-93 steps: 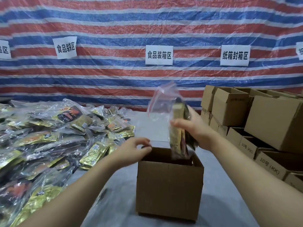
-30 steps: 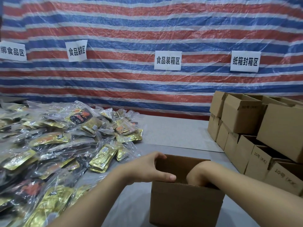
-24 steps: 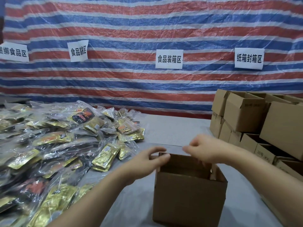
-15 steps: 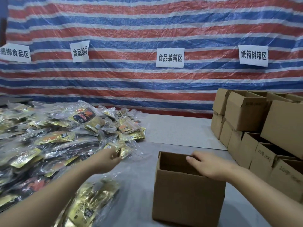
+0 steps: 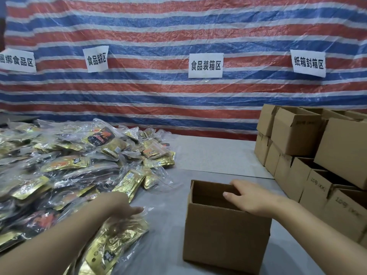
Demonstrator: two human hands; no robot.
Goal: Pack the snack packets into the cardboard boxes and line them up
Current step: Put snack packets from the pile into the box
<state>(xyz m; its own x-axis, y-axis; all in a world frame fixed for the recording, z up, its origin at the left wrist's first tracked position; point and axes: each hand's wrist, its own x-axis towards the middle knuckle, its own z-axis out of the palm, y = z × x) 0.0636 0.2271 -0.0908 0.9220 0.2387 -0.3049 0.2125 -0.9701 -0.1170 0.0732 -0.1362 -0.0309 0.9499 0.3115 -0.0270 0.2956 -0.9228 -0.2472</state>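
Reaching back to the heap, our left hand (image 5: 121, 205) had left the open box (image 5: 226, 231) and lay with fingers extended on a clear-wrapped gold snack packet (image 5: 113, 241) at the pile's near edge; whether it gripped yet we could not tell. Our right hand (image 5: 252, 199), out of the box, rested flat-fingered on its rim, steadying it for another load.

A red, white and blue striped tarpaulin (image 5: 178, 32) under clear plastic sheeting covers the whole back wall. Four white paper signs (image 5: 206, 65) with black Chinese characters hang across it in a row. A grey table (image 5: 214, 153) runs to the tarpaulin's foot, evenly lit.
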